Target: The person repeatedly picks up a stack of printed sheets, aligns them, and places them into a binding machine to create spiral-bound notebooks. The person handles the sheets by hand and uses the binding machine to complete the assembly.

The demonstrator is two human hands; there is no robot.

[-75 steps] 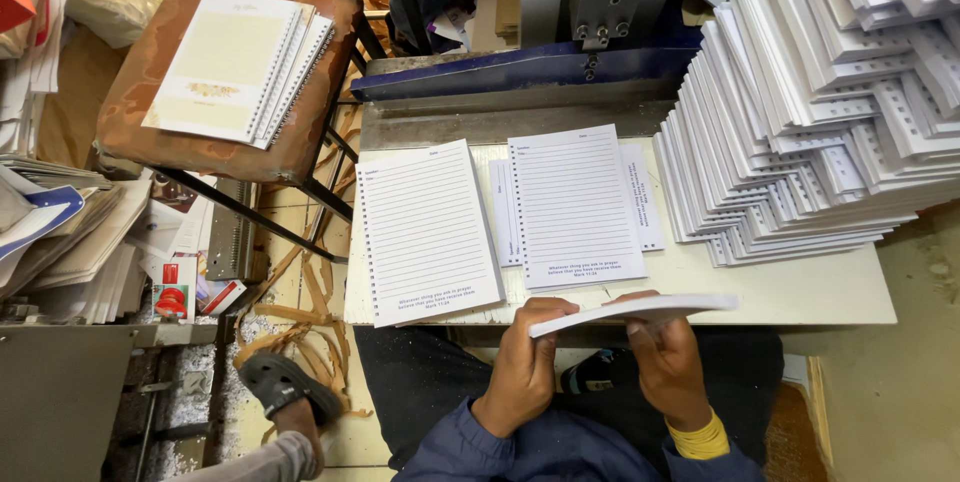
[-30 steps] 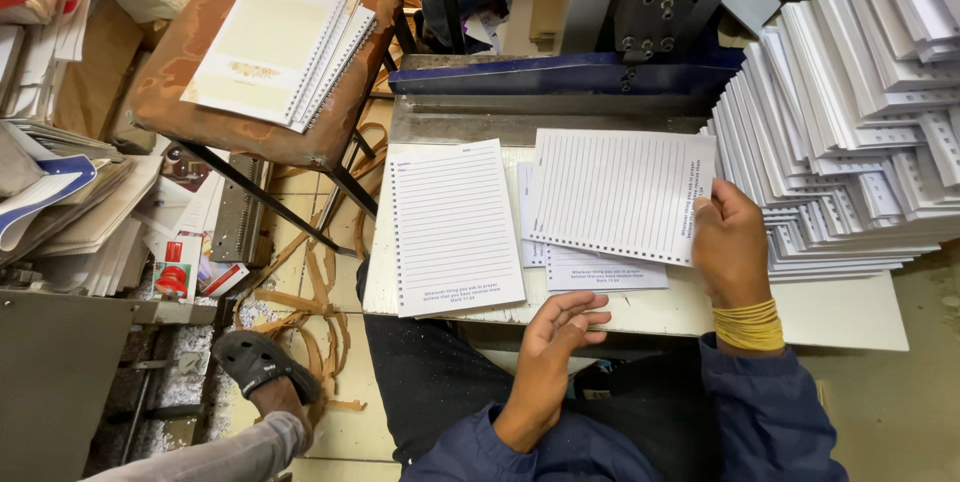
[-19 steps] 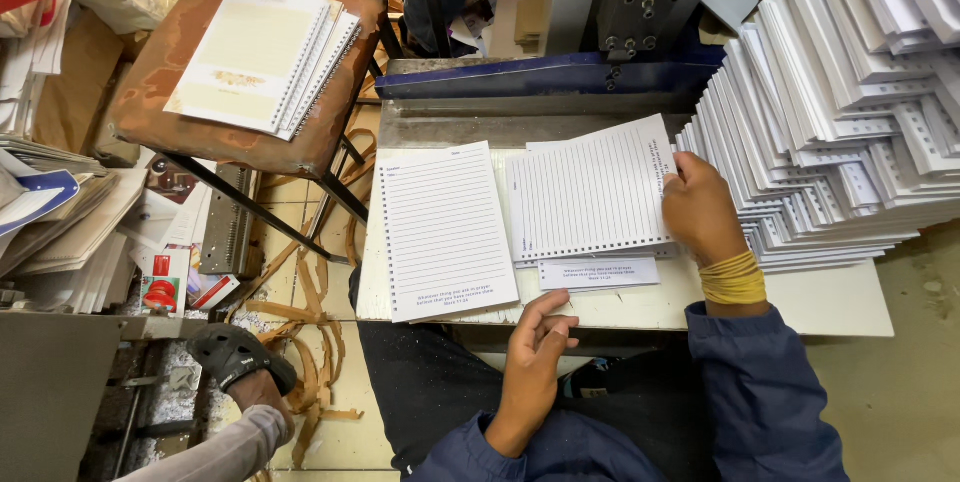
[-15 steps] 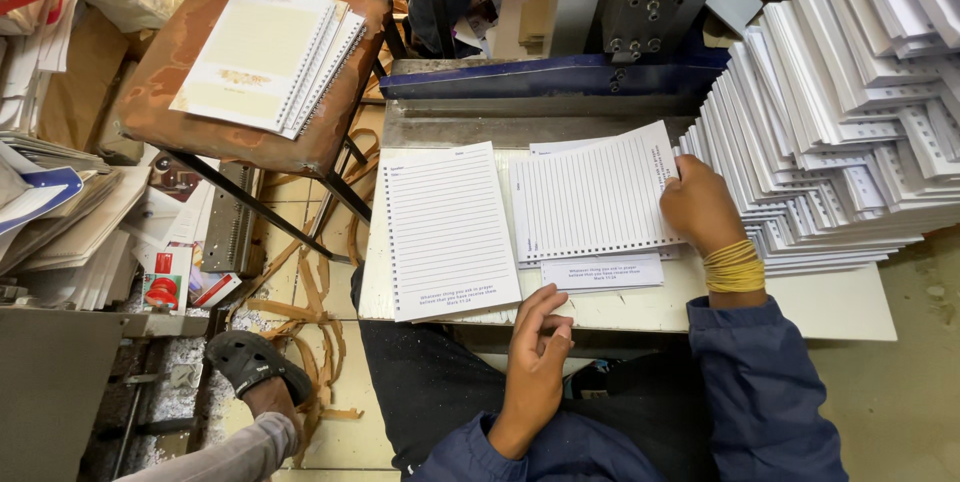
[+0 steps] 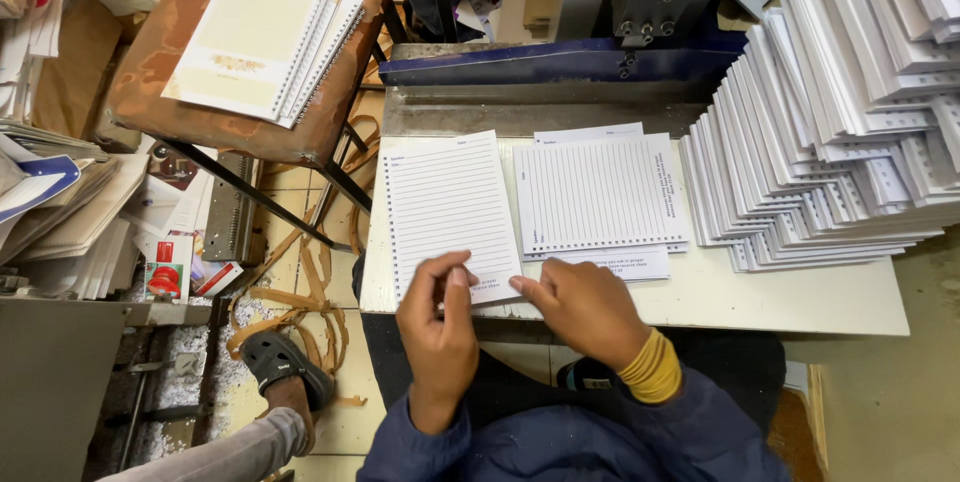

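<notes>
The white counter (image 5: 780,292) runs across in front of me, and the biggest thing on it is the fanned heap of punched white page bundles (image 5: 840,112) at my right, leaning in overlapping rows. Behind the counter stands the punching machine (image 5: 640,2) with its blue bar (image 5: 560,60) and grey metal bed (image 5: 520,112). To my left a worn brown stool (image 5: 170,102) carries a small stack of spiral-bound notebooks (image 5: 262,37). Further left, loose papers and folders (image 5: 50,202) are piled on a shelf, and brown paper strips (image 5: 300,302) trail over the floor. A sandalled foot (image 5: 280,372) and grey trouser leg of another person show at the lower left.

In the middle of the counter lies a landscape stack of lined sheets (image 5: 600,192), holes along its near edge, with a few narrower sheets poking out under it. Just beside it, to the left, lies the portrait stack of lined pages (image 5: 450,212), holes down its left edge, its near edge reaching the counter's front.

My left hand (image 5: 440,327) sits at that stack's near edge, thumb and fingers in a narrow grip pinching its bottom corner. My right hand (image 5: 585,307) rests on the counter touching the stack's lower right corner, fingers loosely bent, holding nothing that I can make out.
</notes>
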